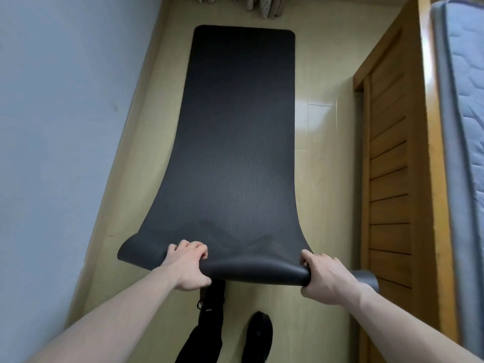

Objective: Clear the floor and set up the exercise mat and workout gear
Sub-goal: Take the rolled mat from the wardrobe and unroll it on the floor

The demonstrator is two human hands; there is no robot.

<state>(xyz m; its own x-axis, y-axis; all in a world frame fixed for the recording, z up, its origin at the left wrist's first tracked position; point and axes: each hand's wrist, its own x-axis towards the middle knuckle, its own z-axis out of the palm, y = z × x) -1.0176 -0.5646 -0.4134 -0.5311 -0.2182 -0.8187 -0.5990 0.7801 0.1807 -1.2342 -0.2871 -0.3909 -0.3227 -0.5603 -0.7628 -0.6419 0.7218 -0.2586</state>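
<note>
Both forearms reach forward; the left hand [189, 265] and right hand [326, 277] each curl around the raised, still-curled near end of the dark exercise mat [239, 132]. From there it runs toward 12 o'clock, flat on the yellowish floor [319, 163]. Black shoes [258, 334] stand at 6 o'clock, a wooden door [387, 179] at 3.

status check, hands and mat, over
Left hand and right hand grip exercise mat near edge, raised. Far end flat on floor. Nothing blocking.

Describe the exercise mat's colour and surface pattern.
Dark grey foam exercise mat with fine lengthwise ribbing, clearest in the head view.
</note>
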